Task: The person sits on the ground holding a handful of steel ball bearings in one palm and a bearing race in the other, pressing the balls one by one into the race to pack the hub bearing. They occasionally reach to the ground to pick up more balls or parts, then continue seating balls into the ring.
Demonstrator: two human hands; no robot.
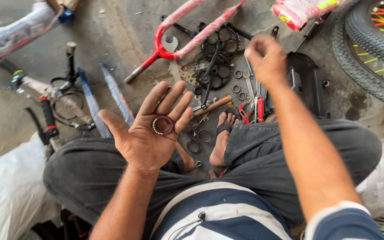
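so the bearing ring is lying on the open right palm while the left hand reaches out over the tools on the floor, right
Not quite: the sides are swapped. In the head view the bearing ring lies on the open left hand, palm up, while the right hand reaches out over the tools on the floor.

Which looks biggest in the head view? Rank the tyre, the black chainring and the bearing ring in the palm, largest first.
1. Tyre, though cut off by the frame edge.
2. Black chainring.
3. Bearing ring, lying on the open left hand, smallest despite being nearest the camera.
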